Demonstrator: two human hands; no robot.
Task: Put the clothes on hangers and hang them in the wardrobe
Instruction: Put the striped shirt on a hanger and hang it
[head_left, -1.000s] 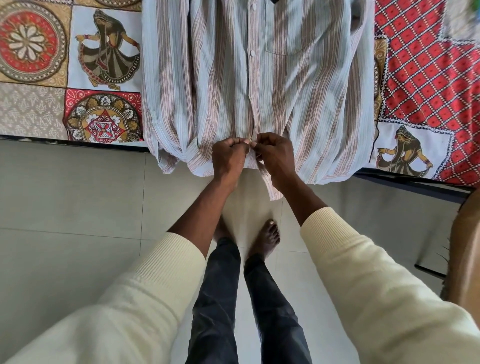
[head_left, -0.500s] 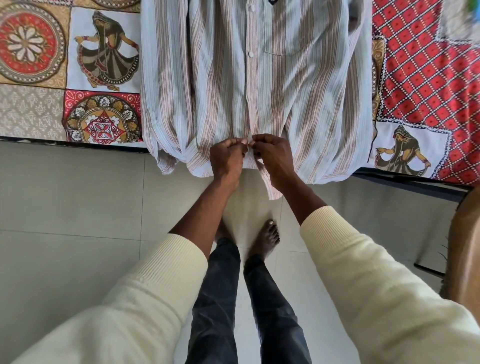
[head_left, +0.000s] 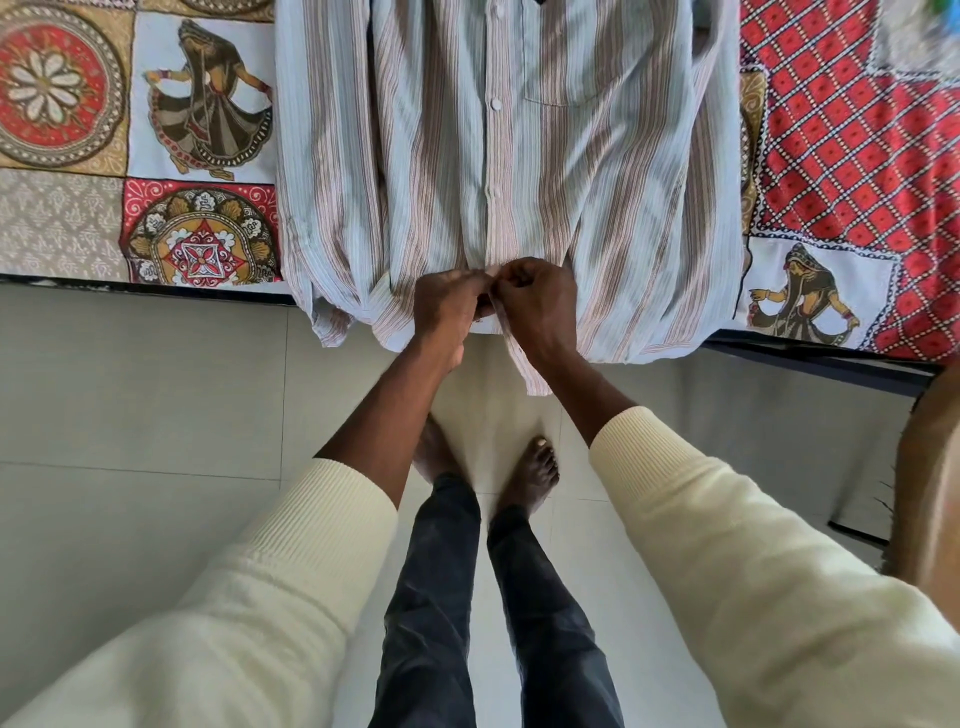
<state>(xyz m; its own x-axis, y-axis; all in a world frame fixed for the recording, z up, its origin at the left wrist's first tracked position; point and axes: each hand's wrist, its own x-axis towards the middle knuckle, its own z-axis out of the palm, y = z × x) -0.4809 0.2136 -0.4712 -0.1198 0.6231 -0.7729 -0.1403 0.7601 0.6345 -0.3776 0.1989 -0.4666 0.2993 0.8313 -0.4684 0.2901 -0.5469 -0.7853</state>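
A striped pale-blue and brown shirt (head_left: 519, 156) lies front-up on the bed, its hem hanging over the bed's near edge. Buttons higher up the placket are fastened. My left hand (head_left: 447, 306) and my right hand (head_left: 537, 301) meet at the bottom of the placket, each pinching one edge of the shirt front near the hem. The fingertips touch each other and hide the fabric between them. A dark bit at the collar, at the top edge of the view, may be a hanger; I cannot tell.
The bed is covered by a patchwork bedspread (head_left: 156, 130) with dancer and medallion prints, red checks on the right. Grey floor tiles (head_left: 140, 389) lie below, with my bare feet (head_left: 530, 473) near the bed. A brown wooden object (head_left: 930, 493) sits at the right edge.
Both hands have stayed at the lower placket. The fingertips have closed in tighter on the fabric, the right hand now overlapping the left slightly.
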